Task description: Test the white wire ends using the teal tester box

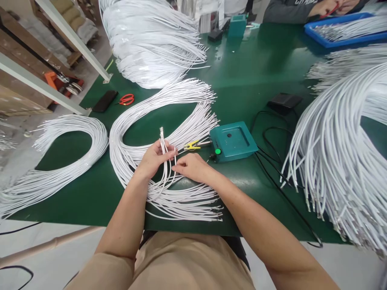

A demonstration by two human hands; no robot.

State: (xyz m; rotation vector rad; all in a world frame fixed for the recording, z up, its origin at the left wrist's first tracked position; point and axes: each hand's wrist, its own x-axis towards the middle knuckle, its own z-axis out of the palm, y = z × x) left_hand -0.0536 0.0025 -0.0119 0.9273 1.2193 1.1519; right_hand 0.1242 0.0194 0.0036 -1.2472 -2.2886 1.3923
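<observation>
My left hand (pixel 156 158) is closed around several white wires (pixel 163 145), whose metal-tipped ends stick up above the fingers. Just to its right, my right hand (pixel 191 166) pinches a single white wire (pixel 175 161) between thumb and fingertips. Both hands hover over a looped bundle of white wires (pixel 121 121) spread on the green table. Close beyond my right hand sits a teal device (pixel 233 141) with a green button and a yellow-tipped part (pixel 192 146) pointing toward my hands.
More white wire bundles lie left (pixel 90 151), at the back (pixel 151 40) and right (pixel 338 149). Red-handled scissors (pixel 126 99) and a black flat object (pixel 105 100) lie back left. Black cables (pixel 275 181) and a black pedal-like block (pixel 284 101) sit right. A co-worker's hands (pixel 329 7) work behind a blue tray (pixel 347 40).
</observation>
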